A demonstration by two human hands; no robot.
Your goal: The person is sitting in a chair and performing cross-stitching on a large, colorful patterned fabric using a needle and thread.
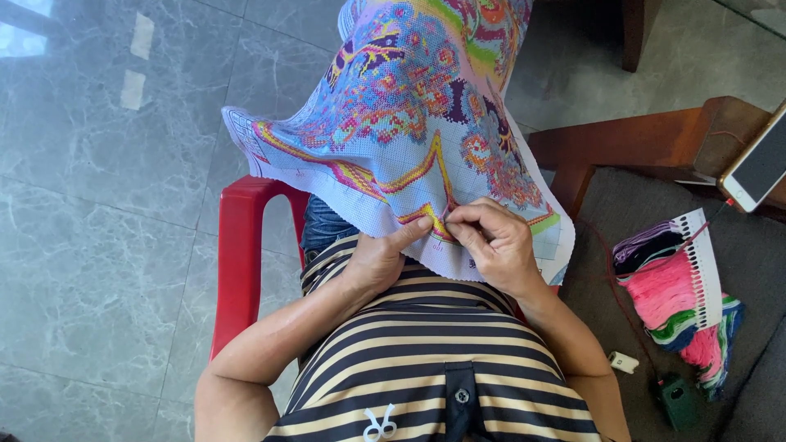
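Both hands are pinching the embroidery cloth at its near hem: left hand, right hand, fingers clenched on soft, light, floppy fabric; best gripped at edges.

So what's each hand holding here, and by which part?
Both hands pinch the cloth at its near bottom edge: left hand by thumb, right hand by fingertips. Whether a needle is in either grip cannot be told.

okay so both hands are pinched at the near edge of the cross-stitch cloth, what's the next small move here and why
Probably draw the right hand up and away from the embroidered cloth to pull the stitch through. Its fingertips are pinched at the yellow band near the edge, as if on a needle too small to see, while the left hand thumb presses the fabric flat beside them, bracing it.
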